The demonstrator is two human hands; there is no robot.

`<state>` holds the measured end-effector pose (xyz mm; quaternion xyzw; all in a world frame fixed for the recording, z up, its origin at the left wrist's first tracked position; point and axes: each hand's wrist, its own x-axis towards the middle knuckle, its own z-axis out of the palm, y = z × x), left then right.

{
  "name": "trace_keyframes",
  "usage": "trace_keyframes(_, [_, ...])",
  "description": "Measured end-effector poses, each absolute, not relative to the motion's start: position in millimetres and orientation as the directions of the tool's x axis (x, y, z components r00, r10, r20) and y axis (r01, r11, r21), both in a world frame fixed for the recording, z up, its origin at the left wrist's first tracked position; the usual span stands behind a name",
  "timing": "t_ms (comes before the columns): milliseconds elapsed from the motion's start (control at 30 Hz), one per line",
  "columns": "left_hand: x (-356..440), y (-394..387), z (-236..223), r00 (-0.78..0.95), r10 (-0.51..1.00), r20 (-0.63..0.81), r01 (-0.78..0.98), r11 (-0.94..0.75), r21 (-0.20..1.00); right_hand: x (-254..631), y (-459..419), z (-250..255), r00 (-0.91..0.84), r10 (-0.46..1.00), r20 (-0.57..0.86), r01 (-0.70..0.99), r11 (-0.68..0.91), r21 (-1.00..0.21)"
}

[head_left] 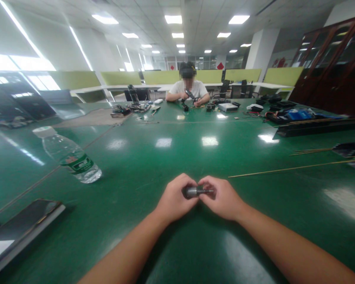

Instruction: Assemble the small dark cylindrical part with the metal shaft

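Observation:
A small grey metal cylinder with a thin stepped shaft (192, 192) lies level between my two hands, just over the green table. My left hand (177, 197) curls round its thick end, thumb below and fingers above. The narrow shaft end points right, into the curled fingers of my right hand (223, 197). Both hands' fingertips meet near the middle of the piece. Its two ends are partly hidden by the fingers, and its exact kind cannot be made out.
On the green table (136, 157), a clear water bottle (73, 157) stands left and a dark flat case (26, 221) lies near left. Thin brass-coloured rods (284, 170) extend at right. Across the table a person (187, 88) handles a dark tool among scattered electronic parts (227, 106).

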<state>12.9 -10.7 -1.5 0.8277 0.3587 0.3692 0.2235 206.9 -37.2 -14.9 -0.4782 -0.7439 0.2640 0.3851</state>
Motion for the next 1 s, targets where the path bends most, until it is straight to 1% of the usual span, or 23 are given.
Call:
trace_keyframes(400, [11.9,-11.2,-1.0,0.490,0.750,0.444,0.430,-0.651,0.625,206.1,-36.7,-9.7,-0.262,0.913,0.313,0.530,0.407,-0.744])
trace_keyframes(567, [11.8,-10.8,-0.8,0.474,0.755,0.453,0.440,-0.649,0.621,205.8,-36.1,-9.6,-0.284,0.909,0.305,0.508,0.412,-0.756])
trace_keyframes(1000, [11.5,-9.8,-2.7,0.453,0.756,0.473,0.432,-0.650,0.625,207.3,-35.7,-9.6,-0.312,0.891,0.330,0.505,0.450,-0.736])
